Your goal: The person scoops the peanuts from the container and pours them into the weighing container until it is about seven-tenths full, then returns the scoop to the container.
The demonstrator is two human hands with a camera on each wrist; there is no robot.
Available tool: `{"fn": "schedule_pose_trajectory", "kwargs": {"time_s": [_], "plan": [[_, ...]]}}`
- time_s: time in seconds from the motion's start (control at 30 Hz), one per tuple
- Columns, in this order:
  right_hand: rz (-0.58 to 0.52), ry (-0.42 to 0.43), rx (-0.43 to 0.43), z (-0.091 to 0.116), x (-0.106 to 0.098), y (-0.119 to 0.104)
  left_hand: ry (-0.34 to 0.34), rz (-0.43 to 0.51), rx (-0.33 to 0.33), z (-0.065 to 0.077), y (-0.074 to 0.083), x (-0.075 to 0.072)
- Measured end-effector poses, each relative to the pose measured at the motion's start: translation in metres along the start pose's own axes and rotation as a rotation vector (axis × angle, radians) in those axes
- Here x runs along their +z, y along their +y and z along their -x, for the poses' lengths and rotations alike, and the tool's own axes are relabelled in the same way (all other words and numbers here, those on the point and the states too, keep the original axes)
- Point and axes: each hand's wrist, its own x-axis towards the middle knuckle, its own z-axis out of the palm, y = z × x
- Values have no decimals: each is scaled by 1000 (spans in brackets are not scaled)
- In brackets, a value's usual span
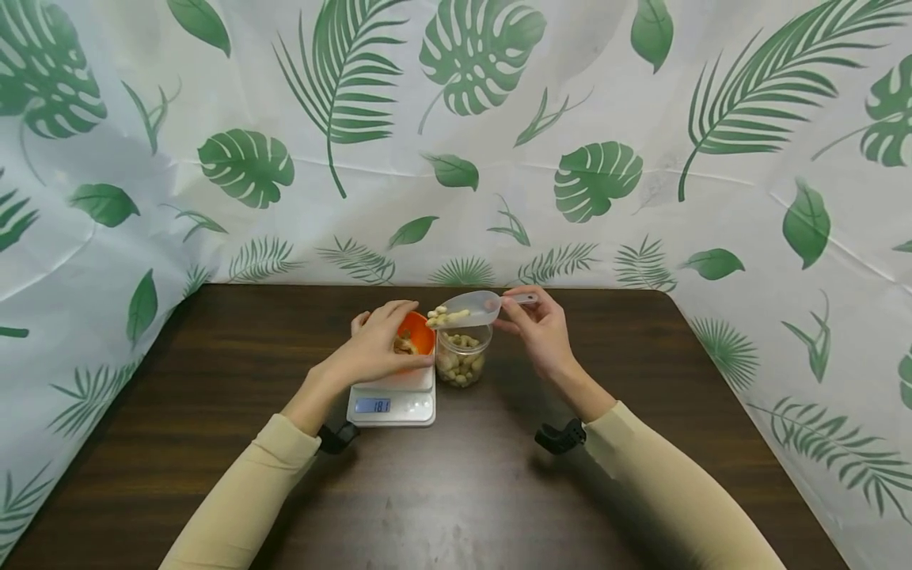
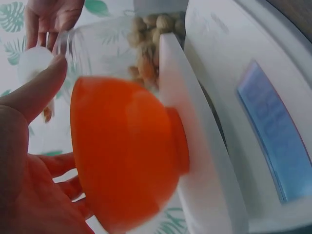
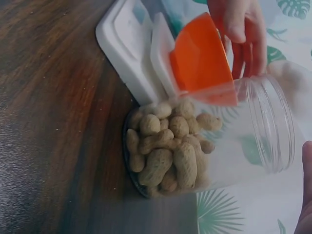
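Right grip pinches a translucent plastic scoop of tan peanuts, seemingly mid-transfer, needing tipping into the round orange bowl.

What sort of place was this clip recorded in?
Probably a makeshift tabletop recording setup: a creased, leaf-print sheet hangs around a dark, wood-grained table that holds a digital scale.
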Motion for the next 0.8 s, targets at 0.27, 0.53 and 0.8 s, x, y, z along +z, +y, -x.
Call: {"fn": "schedule_pose_trajectory", "kwargs": {"time_s": [0.27,0.53,0.8], "plan": [[54,-34,21,-6,6,0,-29,23,-65,11,-12,-8],[110,-83,23,-10,14,0,-67,35,-120,20,-22,-14],[184,-135,27,-11,20,0,-115,55,-146,19,-28,-12]]}}
